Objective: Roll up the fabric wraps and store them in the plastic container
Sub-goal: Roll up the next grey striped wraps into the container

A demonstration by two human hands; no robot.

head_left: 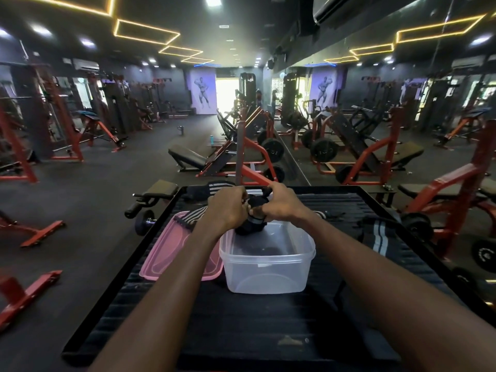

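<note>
Two hands are rolling a soft wrap over the box.

The left hand (228, 208) and right hand (281, 204) are both gripping a dark fabric wrap (251, 221), bunched round and hanging just above the back rim of the clear plastic container (268, 267). The container is lying straight below. Another striped wrap (378, 237) is waiting on the ribbed worktop (241, 318), nearer the right hand.

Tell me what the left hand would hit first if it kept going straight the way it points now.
Probably the dark wrap it already grips with the right hand; past that, the striped wrap at the platform's far edge, though depth is unclear.
</note>
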